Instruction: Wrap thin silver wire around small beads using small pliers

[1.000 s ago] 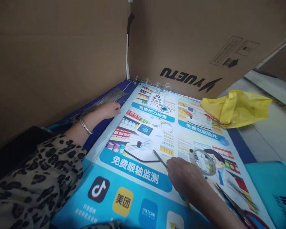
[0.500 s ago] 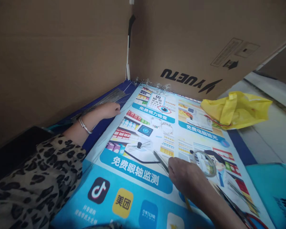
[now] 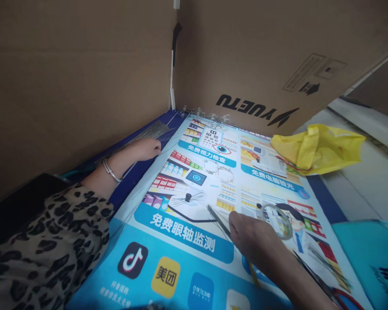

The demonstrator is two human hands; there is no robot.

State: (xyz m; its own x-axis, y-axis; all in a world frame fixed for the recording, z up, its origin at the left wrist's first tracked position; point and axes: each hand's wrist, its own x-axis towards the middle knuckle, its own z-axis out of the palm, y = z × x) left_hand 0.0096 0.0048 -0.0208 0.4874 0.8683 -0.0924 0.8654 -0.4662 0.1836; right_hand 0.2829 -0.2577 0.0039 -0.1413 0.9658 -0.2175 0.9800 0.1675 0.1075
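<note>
My left hand (image 3: 145, 148) is closed at the left edge of the printed poster (image 3: 181, 269), beside a bundle of thin grey wires (image 3: 155, 129). Fine strands show near its fingertips, but what the fingers pinch is too small to make out. My right hand (image 3: 250, 232) is closed around a slim metal tool (image 3: 217, 218) that looks like tweezers. Its pointed tips face away from me, low over the poster. Left of the tips lie a few thin dark wires (image 3: 197, 197). Two beaded bracelets (image 3: 225, 174) rest farther back on the poster.
Cardboard walls (image 3: 84, 77) stand at the left and back. A clear tape roll (image 3: 287, 232) and red-handled scissors (image 3: 345, 297) lie near my right forearm, beside more wires (image 3: 330, 265). A yellow bag (image 3: 333, 148) and a teal pouch (image 3: 368, 254) sit at the right. Clear crumpled pieces (image 3: 213, 118) line the back.
The whole view has shifted slightly. Both hands keep nearly the same place and hold, and the things on the poster have not moved.
</note>
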